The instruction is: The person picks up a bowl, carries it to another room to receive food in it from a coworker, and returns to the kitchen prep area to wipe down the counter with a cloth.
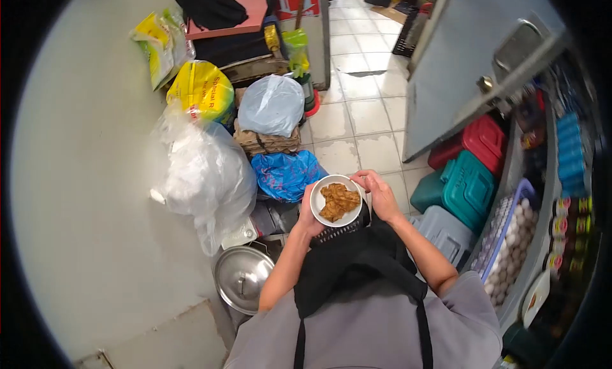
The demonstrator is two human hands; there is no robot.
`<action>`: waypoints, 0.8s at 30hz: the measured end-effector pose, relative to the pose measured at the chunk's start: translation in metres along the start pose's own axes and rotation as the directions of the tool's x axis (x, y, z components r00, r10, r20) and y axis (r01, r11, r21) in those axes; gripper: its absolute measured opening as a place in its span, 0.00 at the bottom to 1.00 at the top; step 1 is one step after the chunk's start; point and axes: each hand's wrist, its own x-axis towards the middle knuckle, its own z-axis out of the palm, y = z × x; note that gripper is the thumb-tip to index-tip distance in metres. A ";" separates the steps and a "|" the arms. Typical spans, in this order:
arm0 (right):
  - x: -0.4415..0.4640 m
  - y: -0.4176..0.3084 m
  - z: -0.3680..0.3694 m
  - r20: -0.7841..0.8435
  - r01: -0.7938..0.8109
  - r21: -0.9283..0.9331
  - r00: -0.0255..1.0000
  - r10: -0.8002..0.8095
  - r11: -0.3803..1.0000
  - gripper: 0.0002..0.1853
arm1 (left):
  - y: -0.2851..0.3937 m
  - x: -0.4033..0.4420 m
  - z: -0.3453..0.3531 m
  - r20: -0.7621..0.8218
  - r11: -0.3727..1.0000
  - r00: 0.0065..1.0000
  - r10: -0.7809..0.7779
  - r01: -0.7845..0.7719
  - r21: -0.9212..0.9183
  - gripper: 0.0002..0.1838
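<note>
A small white bowl (317,199) is held level in front of my body, with golden-brown fried food (339,202) inside. My left hand (307,215) is closed around the bowl's left side, its fingers partly hidden beneath. On the other side, my right hand (380,194) grips the right rim with fingertips. The black apron (350,260) on my chest lies just below the bowl.
On the left are a clear plastic bag (207,171), a blue bag (287,176) and a lidded steel pot (243,278). Lidded bins (473,189) and a basket of eggs (513,241) line the right. Tiled floor (363,111) leads past an open door (456,63).
</note>
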 end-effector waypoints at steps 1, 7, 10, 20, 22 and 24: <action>0.015 0.005 -0.011 0.021 0.079 -0.070 0.997 -0.078 0.994 0.19 | 0.002 0.011 0.004 0.026 1.000 0.999 0.028 -0.028 -0.005 0.28; 0.121 0.008 -0.109 0.190 0.172 0.191 0.959 -0.209 0.966 0.31 | -0.006 0.129 0.053 -0.049 0.981 0.983 0.175 -0.178 -0.078 0.30; 0.185 -0.032 -0.176 0.414 0.016 0.512 0.871 -0.263 0.859 0.45 | -0.004 0.196 0.096 0.008 0.959 0.985 0.172 -0.165 -0.230 0.30; 0.321 -0.153 -0.303 0.042 0.716 0.681 0.172 -0.984 0.154 0.43 | 0.031 0.342 0.110 0.202 0.941 0.976 0.086 -0.013 -0.339 0.38; 0.333 -0.155 -0.313 -0.015 0.840 0.538 0.101 -0.995 0.077 0.41 | 0.035 0.358 0.111 0.068 0.959 0.991 0.111 -0.089 -0.269 0.37; 0.332 -0.168 -0.325 -0.006 0.895 0.414 0.187 -0.982 0.168 0.43 | 0.041 0.367 0.110 -0.046 0.962 0.989 0.138 -0.145 -0.232 0.37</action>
